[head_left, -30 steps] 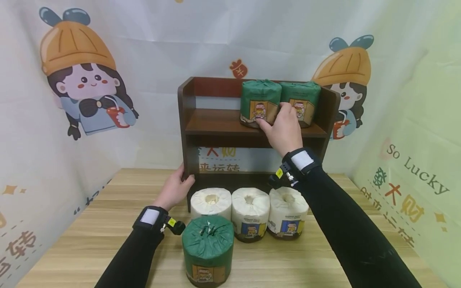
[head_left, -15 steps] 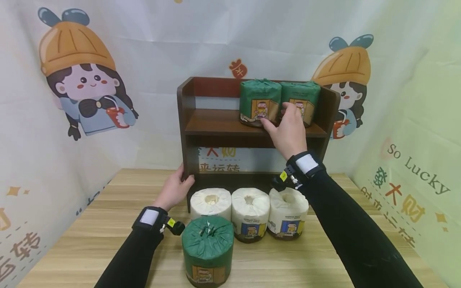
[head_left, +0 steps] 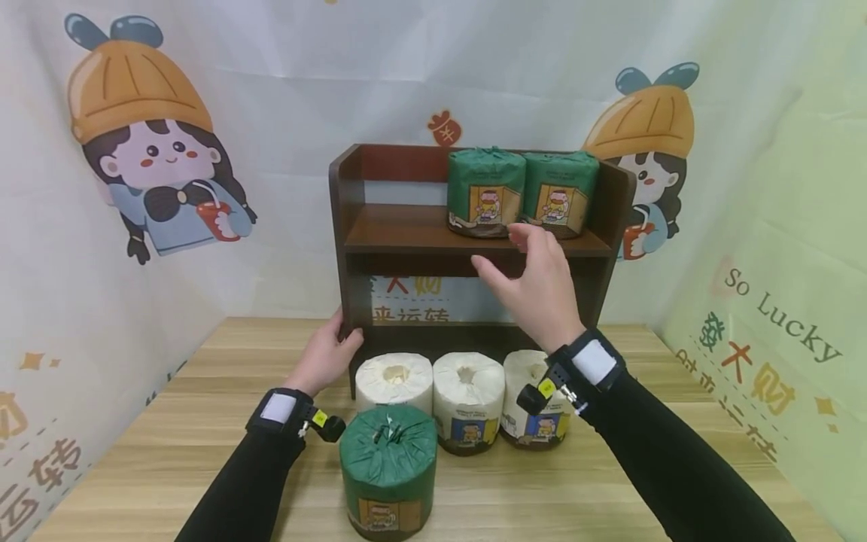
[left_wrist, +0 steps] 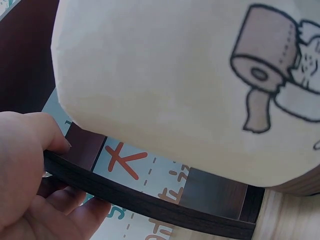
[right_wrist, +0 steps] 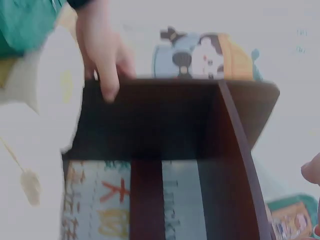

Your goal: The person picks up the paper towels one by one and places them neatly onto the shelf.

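My left hand [head_left: 323, 355] grips the left side panel of a dark brown wooden shelf [head_left: 400, 227]; in the left wrist view the thumb [left_wrist: 52, 132] lies on one side of the panel edge and the fingers on the other. Two green-wrapped toilet rolls [head_left: 485, 194] stand side by side on the upper board, towards its right end. In front of that board my right hand [head_left: 542, 290] hovers with parted, relaxed fingers, holding nothing. Its forearm strap partly covers the rightmost of three white-wrapped toilet rolls [head_left: 469, 406] standing in a row before the shelf.
Another green-wrapped toilet roll [head_left: 388, 470] stands on the wooden table [head_left: 223, 421], nearer to me, partly hiding the left white roll. A white printed cloth [head_left: 298, 98] hangs behind and at the sides.
My right hand has let go of the left green roll on the upper board and drawn back down towards me. That roll stays beside its neighbour. The left hand keeps its grip.
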Available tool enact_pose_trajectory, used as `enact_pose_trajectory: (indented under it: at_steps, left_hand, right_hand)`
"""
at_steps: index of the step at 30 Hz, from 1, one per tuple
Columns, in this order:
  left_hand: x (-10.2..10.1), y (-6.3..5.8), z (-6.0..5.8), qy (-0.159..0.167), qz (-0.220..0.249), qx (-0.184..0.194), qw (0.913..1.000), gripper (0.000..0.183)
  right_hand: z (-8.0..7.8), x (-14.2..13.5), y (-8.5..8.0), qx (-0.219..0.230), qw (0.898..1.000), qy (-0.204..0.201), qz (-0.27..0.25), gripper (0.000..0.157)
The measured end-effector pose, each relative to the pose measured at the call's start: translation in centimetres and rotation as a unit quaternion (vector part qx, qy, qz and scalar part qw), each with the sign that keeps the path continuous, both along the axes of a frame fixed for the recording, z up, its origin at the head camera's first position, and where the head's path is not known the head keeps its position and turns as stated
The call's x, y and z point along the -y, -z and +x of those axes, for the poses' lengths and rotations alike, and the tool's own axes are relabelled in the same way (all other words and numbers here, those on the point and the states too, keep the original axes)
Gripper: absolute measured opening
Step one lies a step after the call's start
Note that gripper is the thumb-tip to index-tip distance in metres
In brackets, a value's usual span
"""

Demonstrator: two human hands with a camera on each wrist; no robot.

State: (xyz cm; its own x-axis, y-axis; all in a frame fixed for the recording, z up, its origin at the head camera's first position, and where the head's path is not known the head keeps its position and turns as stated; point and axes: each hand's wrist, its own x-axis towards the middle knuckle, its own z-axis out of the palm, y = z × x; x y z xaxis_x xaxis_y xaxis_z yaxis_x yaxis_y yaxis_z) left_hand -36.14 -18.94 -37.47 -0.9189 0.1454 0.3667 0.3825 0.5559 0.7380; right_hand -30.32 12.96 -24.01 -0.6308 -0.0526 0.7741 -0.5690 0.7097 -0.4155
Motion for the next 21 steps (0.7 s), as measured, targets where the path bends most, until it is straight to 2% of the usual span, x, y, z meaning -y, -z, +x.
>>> enact_pose_trajectory:
  at_steps: [6, 12, 16, 19, 21]
  left_hand:
    - [-0.1, 0.0, 0.1, -0.002, -0.002, -0.004, 1.0000, 0.053]
    - [-0.2, 0.0, 0.2, -0.005, -0.008, -0.008, 0.9999, 0.051]
    - [-0.2, 0.0, 0.1, -0.001, -0.006, -0.013, 0.9999, 0.052]
    - [-0.1, 0.1, -0.1, 0.003, -0.001, -0.016, 0.9999, 0.052]
    - [0.0, 0.2, -0.1, 0.004, 0.002, -0.017, 0.9999, 0.052]
  right_hand:
    - [2.6, 1.0, 2.7, 0.006, 0.998, -0.069, 0.006, 0.062]
    - [5.6, 1.8, 5.9, 0.083, 0.987, -0.139, -0.002, 0.064]
    - [7.2, 2.3, 8.5, 0.139, 0.969, -0.205, -0.013, 0.066]
    - [8.3, 2.9, 10.6, 0.201, 0.948, -0.245, -0.019, 0.071]
    - [8.9, 3.3, 11.8, 0.245, 0.934, -0.258, -0.017, 0.079]
